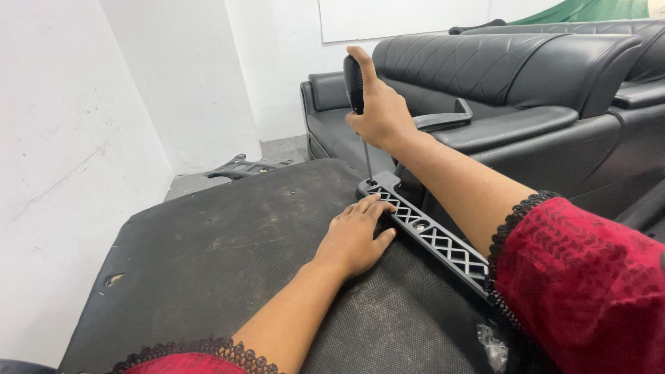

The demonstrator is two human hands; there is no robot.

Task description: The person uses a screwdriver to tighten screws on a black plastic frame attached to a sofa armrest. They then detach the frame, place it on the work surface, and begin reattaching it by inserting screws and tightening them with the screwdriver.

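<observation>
My right hand (377, 111) grips the black handle of a screwdriver (355, 86) held upright. Its thin shaft runs down to the far end of a black lattice bracket (443, 246). That bracket lies along the right edge of a dark fabric-covered underside panel (228, 242). My left hand (355, 235) lies flat on the panel with its fingertips resting on the bracket just below the screwdriver tip. Both arms wear red sleeves with black lace cuffs.
A black leather sofa (526, 90) stands behind and to the right of the panel. Another black metal bracket (242, 167) lies on the grey floor beyond the panel. White walls close in on the left. A small clear plastic bag (493, 345) sits near the bracket's near end.
</observation>
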